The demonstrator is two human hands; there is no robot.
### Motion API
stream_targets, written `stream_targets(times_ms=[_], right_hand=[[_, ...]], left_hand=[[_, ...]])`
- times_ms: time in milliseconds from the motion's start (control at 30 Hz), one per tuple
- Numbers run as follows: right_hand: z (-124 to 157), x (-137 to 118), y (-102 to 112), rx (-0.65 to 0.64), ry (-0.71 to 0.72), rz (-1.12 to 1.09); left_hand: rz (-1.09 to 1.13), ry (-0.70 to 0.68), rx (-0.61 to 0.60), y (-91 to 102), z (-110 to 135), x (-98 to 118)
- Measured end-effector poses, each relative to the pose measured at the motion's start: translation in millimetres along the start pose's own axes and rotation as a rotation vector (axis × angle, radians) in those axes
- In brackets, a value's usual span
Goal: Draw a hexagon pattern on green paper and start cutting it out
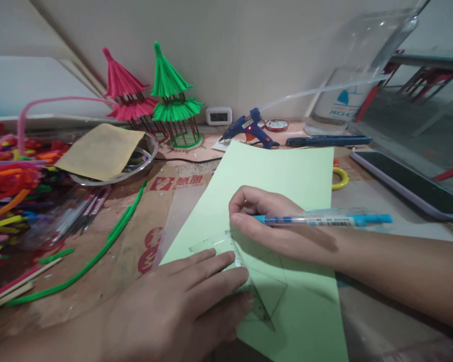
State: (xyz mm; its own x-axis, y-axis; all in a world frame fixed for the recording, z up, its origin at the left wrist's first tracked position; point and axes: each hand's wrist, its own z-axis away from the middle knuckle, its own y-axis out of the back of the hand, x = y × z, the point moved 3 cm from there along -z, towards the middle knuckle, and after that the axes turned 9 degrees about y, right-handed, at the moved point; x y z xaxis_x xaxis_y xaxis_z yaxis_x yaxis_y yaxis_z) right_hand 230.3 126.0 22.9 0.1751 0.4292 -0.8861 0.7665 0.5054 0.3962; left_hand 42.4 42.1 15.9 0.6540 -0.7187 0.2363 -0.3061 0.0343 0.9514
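A sheet of light green paper (287, 176) lies before me with thin drawn lines on its lower half. My left hand (196, 291) rests flat over a clear plastic set square (262, 309), its fingers stretched and pressing it to the sheet. Part of the set square is hidden beneath that hand. My right hand (264, 221) is closed around a light blue pen (324, 219), near the set square's upper corner. The pen's tip is hidden behind the fingers, so contact with the paper cannot be seen.
Pink (126, 90) and green (177, 100) pipe-cleaner towers stand at the back, beside a small digital clock (219, 116) and a blue glue gun (249, 128). Pipe cleaners (11, 181) and a metal dish (149, 156) occupy the left. A phone (411, 183) lies right, near a utility knife (328, 141).
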Motion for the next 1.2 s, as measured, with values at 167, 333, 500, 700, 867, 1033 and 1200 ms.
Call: stream_targets(times_ms=[167,333,500,700,867,1033,1200], right_hand=[[0.3,0.0,0.2,0.002,0.004,0.001],[-1.4,-0.5,1.2,-0.005,0.006,0.005],[-0.2,-1.1,0.3,-0.008,0.009,0.011],[-0.1,-1.7,0.3,-0.002,-0.001,0.005],[0.6,0.3,1.5,0.001,0.01,0.007],[0.9,-0.3,1.8,-0.002,0.016,0.019],[2.4,1.4,0.0,0.029,-0.031,-0.006]], left_hand=[[0.014,-0.002,-0.012,-1.4,-0.1,1.7],[0.051,0.042,-0.013,-2.6,-2.1,1.9],[0.048,0.027,-0.005,-1.0,-2.5,2.9],[0.072,0.056,-0.032,-1.0,0.6,-1.0],[0.063,0.044,-0.005,-1.2,-0.3,1.0],[0.076,0.08,-0.019,-2.3,-4.2,1.2],[0.112,0.107,-0.001,-2.9,-1.5,0.0]])
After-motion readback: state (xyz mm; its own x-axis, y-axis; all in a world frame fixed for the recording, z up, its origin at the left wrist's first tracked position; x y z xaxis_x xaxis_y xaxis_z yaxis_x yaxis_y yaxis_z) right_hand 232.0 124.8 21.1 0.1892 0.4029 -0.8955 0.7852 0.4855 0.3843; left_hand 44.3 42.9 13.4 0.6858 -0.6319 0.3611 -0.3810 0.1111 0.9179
